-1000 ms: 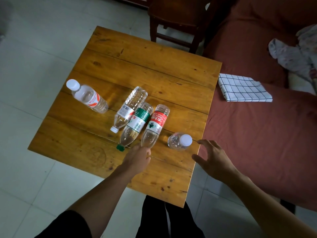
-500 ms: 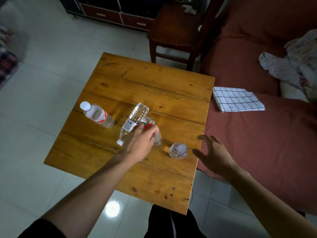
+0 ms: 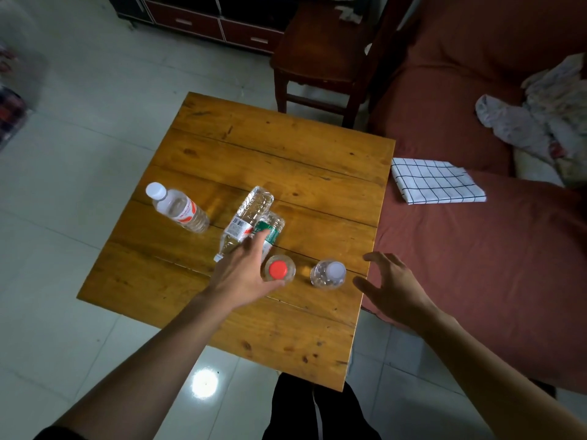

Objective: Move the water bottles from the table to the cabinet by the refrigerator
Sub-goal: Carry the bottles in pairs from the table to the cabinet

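Note:
Several clear water bottles are on the wooden table [image 3: 286,160]. My left hand [image 3: 246,274] grips a red-capped bottle [image 3: 278,270], held upright with its cap facing me. Just to its right stands a white-capped bottle [image 3: 328,273]. My right hand [image 3: 392,289] hovers open beside that bottle at the table's right edge, not touching it. Behind my left hand lie a green-label bottle [image 3: 271,228] and a clear white-label bottle [image 3: 246,222] on their sides. A white-capped bottle with a red-and-white label [image 3: 178,207] lies further left.
A dark wooden chair [image 3: 320,55] stands behind the table. A red-covered sofa [image 3: 476,249] runs along the right, with a checked cloth [image 3: 435,185] and crumpled fabric [image 3: 540,115] on it. A low cabinet with drawers [image 3: 216,23] is at the back. Tiled floor lies on the left.
My left hand reached in, closed on the red-label bottle that lay on its side and stood it upright. My right hand stayed open near the white-capped upright bottle.

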Motion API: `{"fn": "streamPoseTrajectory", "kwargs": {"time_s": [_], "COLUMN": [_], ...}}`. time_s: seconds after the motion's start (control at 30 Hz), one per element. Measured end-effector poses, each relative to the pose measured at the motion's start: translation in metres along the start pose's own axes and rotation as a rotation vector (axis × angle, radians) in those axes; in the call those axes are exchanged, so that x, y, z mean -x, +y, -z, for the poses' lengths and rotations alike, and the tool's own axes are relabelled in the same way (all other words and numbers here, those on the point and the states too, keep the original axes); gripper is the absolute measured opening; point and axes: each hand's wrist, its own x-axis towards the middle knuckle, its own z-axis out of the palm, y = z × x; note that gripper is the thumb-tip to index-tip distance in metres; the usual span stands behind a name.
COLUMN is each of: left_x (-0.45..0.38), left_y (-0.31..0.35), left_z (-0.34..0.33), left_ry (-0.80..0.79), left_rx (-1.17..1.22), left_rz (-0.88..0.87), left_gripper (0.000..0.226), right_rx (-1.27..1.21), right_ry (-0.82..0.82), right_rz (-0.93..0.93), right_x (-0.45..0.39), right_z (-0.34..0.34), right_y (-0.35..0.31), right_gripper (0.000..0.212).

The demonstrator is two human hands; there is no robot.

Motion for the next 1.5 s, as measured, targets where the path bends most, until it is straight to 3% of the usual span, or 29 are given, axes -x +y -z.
{"fn": "streamPoseTrajectory", "kwargs": {"time_s": [0.3,0.67,0.9,1.1,1.33,1.5], "left_x": [0.002,-0.009,-0.009,-0.012,-0.015,-0.016], "left_y": [-0.017,-0.004,-0.001,0.005,0.017,0.017], "left_z": [-0.027,-0.036,-0.045,-0.052,-0.064,-0.073], "left_ry": [-0.038,0.091,0.235,0.294,0.183,0.269], "left_rx": [0.234,0.342,0.284,0.324,0.374,0.341], "left_rz": [0.173,-0.035,-0.091,-0.058,-0.133,-0.134], "left_gripper": [0.096,0.067,0.06,0.045,0.057,0.06], "right_rx": [0.008,-0.151,-0.294,-0.313,-0.337,-0.348], "right_ry": [0.001,-0.013,0.187,0.264,0.215,0.145], "right_rz": [0.002,0.026,0.043,0.072,0.135,0.132], "right_x": [0.003,-0.009,-0.021,-0.025,-0.03,-0.033], "right_z": [-0.011,-0.036,-0.064,-0.072,-0.067,-0.07], "right_y": [0.004,-0.008,-0.013,-0.013,-0.005,-0.002], "right_gripper": [0.062,0.097,0.075,0.065,0.066,0.066]}}
